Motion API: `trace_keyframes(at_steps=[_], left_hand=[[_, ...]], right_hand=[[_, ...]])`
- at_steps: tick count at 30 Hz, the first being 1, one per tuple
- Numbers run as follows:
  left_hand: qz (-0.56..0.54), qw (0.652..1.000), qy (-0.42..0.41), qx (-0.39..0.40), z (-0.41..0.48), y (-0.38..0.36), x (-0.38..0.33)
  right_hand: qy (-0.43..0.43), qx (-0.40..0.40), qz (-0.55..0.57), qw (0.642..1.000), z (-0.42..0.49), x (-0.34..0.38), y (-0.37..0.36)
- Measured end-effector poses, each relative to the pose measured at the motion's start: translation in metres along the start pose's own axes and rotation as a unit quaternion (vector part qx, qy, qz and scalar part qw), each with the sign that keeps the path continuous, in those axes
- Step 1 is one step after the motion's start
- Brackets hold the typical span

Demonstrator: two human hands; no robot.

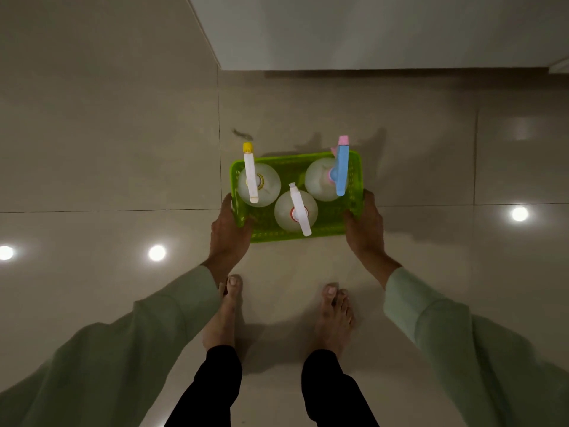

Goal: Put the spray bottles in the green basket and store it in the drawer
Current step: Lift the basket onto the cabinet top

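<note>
Three spray bottles (296, 211) stand inside the basket (354, 208) — one nearer, between two behind.

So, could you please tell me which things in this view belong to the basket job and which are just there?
Part of the job:
- green basket, held at both short sides
- yellow-nozzle spray bottle
- white-nozzle spray bottle
- blue-and-pink spray bottle
- left hand and right hand

Just there:
- tiled floor
- white cabinet front; no open drawer shows
- dark smudge on the floor

Both arms reach forward and down in pale sleeves; the left hand (229, 229) and right hand (366, 224) are each closed in a grip, fingers (246, 221) curled inward.
</note>
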State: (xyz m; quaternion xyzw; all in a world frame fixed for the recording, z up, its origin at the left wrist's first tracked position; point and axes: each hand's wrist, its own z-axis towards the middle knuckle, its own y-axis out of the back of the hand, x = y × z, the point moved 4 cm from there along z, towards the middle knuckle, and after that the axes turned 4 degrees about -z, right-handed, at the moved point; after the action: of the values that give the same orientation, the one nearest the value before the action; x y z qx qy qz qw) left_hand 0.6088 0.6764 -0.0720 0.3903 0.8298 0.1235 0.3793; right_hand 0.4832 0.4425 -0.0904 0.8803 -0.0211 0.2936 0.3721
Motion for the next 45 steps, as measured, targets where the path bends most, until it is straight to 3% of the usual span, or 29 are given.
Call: trace_keyframes(at_steps=[6, 16, 32, 38, 45], left_hand=[[0.064, 0.997, -0.018, -0.028, 0.008, -0.002, 0.0], [0.054, 0.996, -0.069, -0.024, -0.068, 0.04, -0.052], [-0.004, 0.988, -0.156, -0.01, -0.231, 0.176, -0.306], [-0.03, 0.983, -0.178, -0.012, -0.214, 0.206, -0.393], [-0.037, 0.986, -0.161, -0.013, -0.146, 0.21, -0.449]], right_hand=[[-0.037, 0.0, -0.005, 0.999, 0.016, -0.014, -0.004], [0.036, -0.01, 0.001, 0.999, -0.045, 0.023, 0.078], [0.153, -0.055, 0.068, 0.984, -0.134, 0.209, 0.347], [0.149, -0.054, 0.113, 0.981, -0.096, 0.274, 0.397], [0.118, -0.039, 0.13, 0.984, -0.022, 0.316, 0.391]])
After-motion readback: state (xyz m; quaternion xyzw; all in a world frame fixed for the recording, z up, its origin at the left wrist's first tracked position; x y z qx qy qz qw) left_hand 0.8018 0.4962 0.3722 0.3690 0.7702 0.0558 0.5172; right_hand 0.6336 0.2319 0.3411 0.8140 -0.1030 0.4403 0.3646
